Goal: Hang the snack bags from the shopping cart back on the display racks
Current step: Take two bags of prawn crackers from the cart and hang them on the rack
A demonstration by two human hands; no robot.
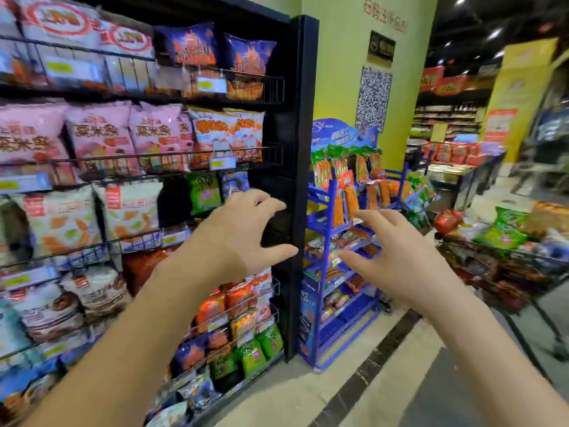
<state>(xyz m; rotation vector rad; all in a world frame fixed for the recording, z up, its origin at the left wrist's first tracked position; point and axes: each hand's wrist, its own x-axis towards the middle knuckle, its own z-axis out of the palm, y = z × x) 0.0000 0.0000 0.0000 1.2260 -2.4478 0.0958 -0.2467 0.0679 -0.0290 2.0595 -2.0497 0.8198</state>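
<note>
Left hand (243, 238): hovering in mid-air ahead of the black rack (295, 180), fingers spread and lightly bent, thumb out, gripping nothing.
Right hand (397, 257): floating alongside, a little apart from the left, palm turned inward, fingers loose and parted, also carrying nothing.
Reason for the pose: palms facing each other, so probably readying for a two-handed take. No bag lying between them yet.
Snack bags (505, 229): lying heaped in the shopping cart (505, 272) off to the right, well apart from both hands, piling above the wire rim.
Top green bag: resting slanted on the heap, printed face turning up toward the camera. Long axis seeming to run across the cart, though blur is making that uncertain.
Red shiny pack (446, 221): sitting at the cart's near-left corner, puffed and rounded, its direction too blurred to tell.
Reason for the heap: looking dumped loose rather than lined up, so each bag likely needing turning upright before going back.
Racked bags: standing upright behind wire rails on the black rack, faces out to the aisle, long axes vertical, probably keeping the print readable.
Matching green bags (204, 192): sitting on a middle tier beside a dark gap, possibly the slot waiting for the cart's green ones.
Blue rack (317, 195): standing just beside the black rack's end, showing orange packs (320, 167) upright, green tops up.
Next move: calling for a swing right to the cart, as judged from both hands holding nothing.
</note>
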